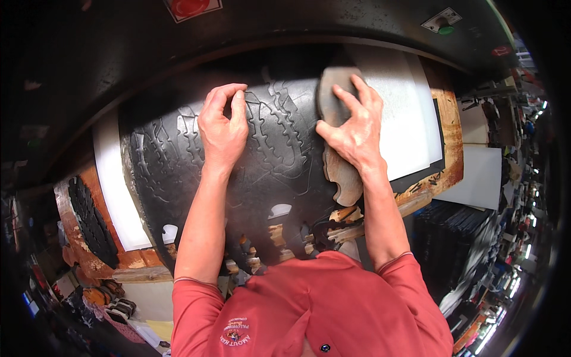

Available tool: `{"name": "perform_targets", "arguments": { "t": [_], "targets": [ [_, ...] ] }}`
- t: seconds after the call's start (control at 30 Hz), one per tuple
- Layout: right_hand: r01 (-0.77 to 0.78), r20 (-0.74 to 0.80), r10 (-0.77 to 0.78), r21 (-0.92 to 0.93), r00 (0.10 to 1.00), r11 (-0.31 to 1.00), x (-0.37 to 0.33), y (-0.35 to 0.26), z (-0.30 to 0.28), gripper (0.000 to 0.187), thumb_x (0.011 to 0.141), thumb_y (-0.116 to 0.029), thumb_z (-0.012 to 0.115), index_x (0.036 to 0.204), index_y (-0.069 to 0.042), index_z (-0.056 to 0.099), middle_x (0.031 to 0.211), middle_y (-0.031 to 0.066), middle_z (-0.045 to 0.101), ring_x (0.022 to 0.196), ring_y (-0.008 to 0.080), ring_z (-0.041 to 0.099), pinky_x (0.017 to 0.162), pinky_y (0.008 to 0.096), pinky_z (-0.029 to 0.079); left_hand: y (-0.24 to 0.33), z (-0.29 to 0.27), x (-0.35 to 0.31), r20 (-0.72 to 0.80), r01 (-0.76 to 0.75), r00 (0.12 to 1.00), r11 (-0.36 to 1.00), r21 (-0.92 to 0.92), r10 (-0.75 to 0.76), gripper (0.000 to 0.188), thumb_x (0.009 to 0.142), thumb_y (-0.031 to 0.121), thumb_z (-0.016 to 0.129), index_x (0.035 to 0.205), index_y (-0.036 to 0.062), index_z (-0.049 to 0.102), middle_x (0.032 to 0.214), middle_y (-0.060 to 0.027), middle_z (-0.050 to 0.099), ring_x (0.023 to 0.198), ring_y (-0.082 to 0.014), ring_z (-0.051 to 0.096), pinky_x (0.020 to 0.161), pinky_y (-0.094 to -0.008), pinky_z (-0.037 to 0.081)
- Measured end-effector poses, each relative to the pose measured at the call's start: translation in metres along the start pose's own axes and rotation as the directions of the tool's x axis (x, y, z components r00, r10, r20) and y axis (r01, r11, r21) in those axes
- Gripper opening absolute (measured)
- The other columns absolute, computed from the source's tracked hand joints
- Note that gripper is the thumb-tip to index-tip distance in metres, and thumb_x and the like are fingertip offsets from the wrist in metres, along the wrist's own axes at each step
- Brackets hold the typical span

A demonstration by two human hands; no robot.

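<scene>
A large black sheet (267, 172), likely rubber, lies under both hands, marked with wavy, toothed sole outlines. Over its middle is my left hand (223, 128), fingers curled and thumb tip meeting the index finger; whether anything small sits in that pinch is hidden. My right hand (360, 122) spreads across a sole-shaped cutting die (344, 172), thumb on its near left side and fingertips on its upper face. The die stands at the sheet's right edge, grey at its far end, brown with a notched edge at its near end, slightly blurred.
A dark press beam (267, 35) spans the far side, with a green button (446, 28). White sheets (404, 113) lie right on the wooden board (449, 137). A black toothed sole piece (90, 220) rests left. Cut-out scrap (324, 235) hangs at the near edge. Dark stacked sheets (452, 238) stand lower right.
</scene>
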State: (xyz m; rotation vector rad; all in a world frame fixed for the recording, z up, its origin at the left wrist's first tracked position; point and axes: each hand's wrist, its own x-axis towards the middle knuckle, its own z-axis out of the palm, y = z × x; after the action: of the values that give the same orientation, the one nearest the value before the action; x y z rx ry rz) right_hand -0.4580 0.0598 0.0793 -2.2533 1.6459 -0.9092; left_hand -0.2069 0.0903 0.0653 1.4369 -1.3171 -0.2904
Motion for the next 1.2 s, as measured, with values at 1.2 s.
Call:
{"name": "perform_targets", "arguments": {
  "t": [1.2],
  "targets": [
    [0.100, -0.150, -0.052, 0.333, 0.987, 0.937, -0.076, 0.022, 0.000, 0.064, 0.069, -0.015, 0.080, 0.128, 0.008, 0.071, 0.143, 0.0355, 0.061, 0.122, 0.0453, 0.064, 0.106, 0.0484, 0.054, 0.094, -0.108, -0.179, 0.206, 0.127, 0.969, 0.991, 0.049, -0.134, 0.013, 0.097, -0.006, 0.065, 0.107, -0.0026, 0.073, 0.102, -0.0154, 0.076, 0.096, -0.0275, 0.073, 0.089, -0.0372, 0.058]
  ]
}}
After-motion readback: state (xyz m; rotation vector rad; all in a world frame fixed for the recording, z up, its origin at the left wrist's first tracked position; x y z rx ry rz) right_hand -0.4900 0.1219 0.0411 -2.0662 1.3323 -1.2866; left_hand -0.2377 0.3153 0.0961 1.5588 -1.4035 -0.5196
